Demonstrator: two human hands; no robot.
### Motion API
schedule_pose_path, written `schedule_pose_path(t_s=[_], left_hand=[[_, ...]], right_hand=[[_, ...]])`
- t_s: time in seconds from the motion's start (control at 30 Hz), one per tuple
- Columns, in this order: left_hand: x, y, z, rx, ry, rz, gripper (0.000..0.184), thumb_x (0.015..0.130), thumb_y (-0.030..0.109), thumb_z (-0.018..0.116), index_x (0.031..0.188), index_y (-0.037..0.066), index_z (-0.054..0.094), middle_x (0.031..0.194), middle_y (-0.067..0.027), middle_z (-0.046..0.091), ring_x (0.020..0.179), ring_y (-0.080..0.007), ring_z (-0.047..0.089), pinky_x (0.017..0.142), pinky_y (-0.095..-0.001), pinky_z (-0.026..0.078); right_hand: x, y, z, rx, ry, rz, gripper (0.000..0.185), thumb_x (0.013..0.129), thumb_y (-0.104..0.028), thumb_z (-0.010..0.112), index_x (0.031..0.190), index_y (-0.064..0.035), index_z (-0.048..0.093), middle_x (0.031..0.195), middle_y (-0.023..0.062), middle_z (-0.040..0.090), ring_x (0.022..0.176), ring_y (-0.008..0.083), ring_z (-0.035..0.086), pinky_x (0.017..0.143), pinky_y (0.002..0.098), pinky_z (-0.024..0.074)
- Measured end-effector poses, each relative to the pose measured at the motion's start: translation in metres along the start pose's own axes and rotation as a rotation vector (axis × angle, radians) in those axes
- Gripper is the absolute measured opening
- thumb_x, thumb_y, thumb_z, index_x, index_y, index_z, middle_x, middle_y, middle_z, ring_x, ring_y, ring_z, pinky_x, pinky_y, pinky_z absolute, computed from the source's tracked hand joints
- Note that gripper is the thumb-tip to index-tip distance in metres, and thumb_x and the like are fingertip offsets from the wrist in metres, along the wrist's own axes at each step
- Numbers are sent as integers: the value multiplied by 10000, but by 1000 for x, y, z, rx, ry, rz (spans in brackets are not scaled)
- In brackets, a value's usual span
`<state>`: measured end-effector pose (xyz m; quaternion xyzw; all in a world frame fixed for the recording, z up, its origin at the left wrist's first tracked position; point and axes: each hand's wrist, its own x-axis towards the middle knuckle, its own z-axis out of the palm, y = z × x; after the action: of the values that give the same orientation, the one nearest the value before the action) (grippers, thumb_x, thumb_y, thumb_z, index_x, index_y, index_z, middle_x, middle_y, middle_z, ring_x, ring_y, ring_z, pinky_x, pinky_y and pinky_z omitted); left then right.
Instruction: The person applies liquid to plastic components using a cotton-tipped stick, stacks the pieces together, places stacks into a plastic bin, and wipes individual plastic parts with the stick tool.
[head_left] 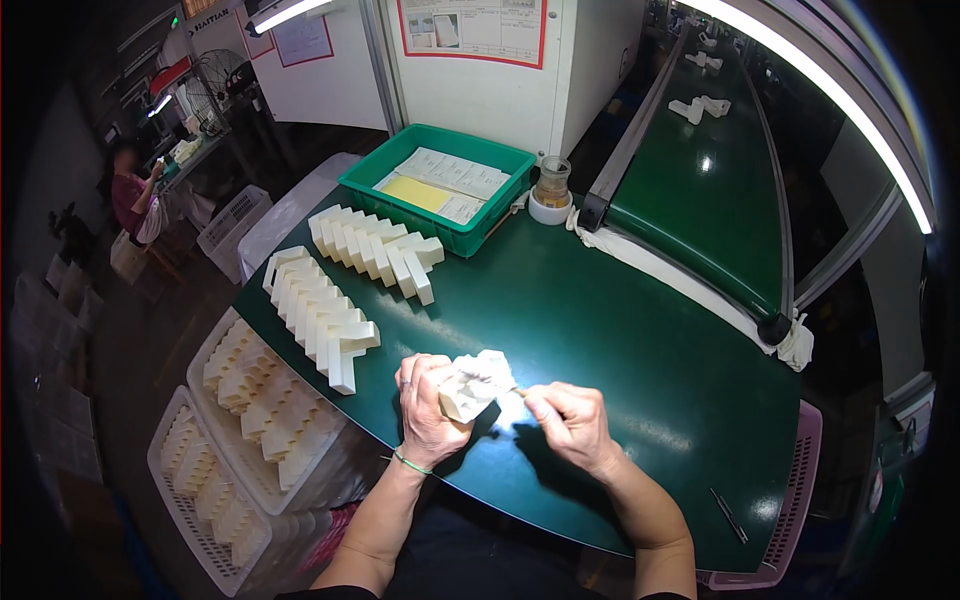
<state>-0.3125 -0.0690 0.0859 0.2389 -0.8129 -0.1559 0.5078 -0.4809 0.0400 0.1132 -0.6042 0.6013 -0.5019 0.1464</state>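
My left hand (430,408) is wrapped round a white plastic part (473,386) above the green table (620,350). Its fingers are closed on the part's left side. To the right, my right hand (575,425) pinches a thin tool (520,392), whose tip points at the part's right edge; whether it touches is too small to tell. Two rows of similar white parts stand on the table, the near row (320,318) left of my left hand and the far row (375,250) behind it.
A green tray (485,237) of papers and a glass jar (552,185) stand at the back. Beyond is a conveyor belt (690,200) carrying white parts. A pen-like tool (729,515) lies front right. Baskets (255,495) of parts stand lower left. A person (135,195) sits far left.
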Motion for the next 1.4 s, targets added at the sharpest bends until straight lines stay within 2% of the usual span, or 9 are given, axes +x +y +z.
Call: schedule_pose_path(t_s=[0.4, 0.77, 0.87, 0.97, 1.0, 1.17, 1.23, 1.3, 1.4], left_hand=[[-2, 8, 9, -113, 95, -99, 542, 494, 4, 660, 1008, 46, 494, 944, -113, 519, 859, -293, 495, 765, -384, 393], [-6, 19, 10, -39, 83, -150, 564, 476, 28, 684, 1008, 38, 497, 961, -130, 539, 869, -312, 519, 779, -392, 409], [-13, 12, 13, -263, 86, -309, 524, 504, -12, 639, 1000, 38, 475, 969, -95, 511, 883, -212, 536, 803, -296, 451], [-12, 9, 13, -82, 31, -311, 518, 505, -12, 639, 994, 38, 474, 954, -85, 513, 869, -213, 534, 801, -300, 453], [-14, 8, 15, -94, 36, -352, 511, 502, 8, 664, 989, 31, 510, 950, -116, 546, 898, -311, 531, 789, -388, 433], [-14, 16, 17, 51, -48, -302, 502, 495, 2, 671, 970, 54, 518, 936, -93, 557, 895, -297, 541, 779, -379, 439], [-21, 8, 21, -282, -68, -389, 512, 483, 1, 683, 964, 59, 520, 898, -89, 565, 861, -281, 561, 762, -365, 457], [-17, 3, 16, -583, -123, -521, 537, 509, 10, 749, 993, 43, 519, 863, -33, 571, 808, -131, 577, 720, -272, 481], [-3, 11, 7, -684, -58, -618, 527, 572, -10, 760, 1030, 30, 503, 876, -22, 572, 827, -104, 569, 757, -256, 484]], right_hand=[[1, 6, 3, -84, 215, -59, 91, 840, -123, 633, 796, -56, 674, 624, 79, 610, 499, 227, 579, 466, 323, 450], [3, 10, -3, -218, 89, 25, 131, 843, -131, 616, 758, -43, 666, 644, 97, 626, 549, 264, 609, 501, 347, 466], [1, 11, 2, -166, 131, 8, 147, 844, -125, 613, 732, -37, 650, 619, 91, 609, 527, 262, 592, 489, 345, 456], [2, 4, 4, -133, 183, -22, 144, 846, -133, 615, 736, -46, 647, 612, 82, 599, 510, 259, 579, 469, 343, 445], [1, 2, 4, -129, 199, -36, 136, 847, -141, 618, 746, -55, 648, 607, 76, 592, 499, 258, 572, 458, 343, 438], [-8, 3, 11, -244, 47, -95, 119, 844, -180, 635, 768, -89, 641, 586, 63, 559, 476, 256, 549, 437, 356, 423], [-5, 7, 5, -216, -89, -135, 63, 819, -109, 649, 782, -58, 660, 617, 83, 594, 493, 242, 563, 458, 321, 437], [-4, 2, 3, -271, -232, -260, 69, 818, -124, 650, 780, -67, 660, 611, 70, 591, 480, 237, 556, 437, 322, 427], [-7, 7, 12, -176, -55, -162, 46, 820, -93, 639, 803, -60, 667, 620, 87, 595, 493, 230, 569, 456, 324, 443]])
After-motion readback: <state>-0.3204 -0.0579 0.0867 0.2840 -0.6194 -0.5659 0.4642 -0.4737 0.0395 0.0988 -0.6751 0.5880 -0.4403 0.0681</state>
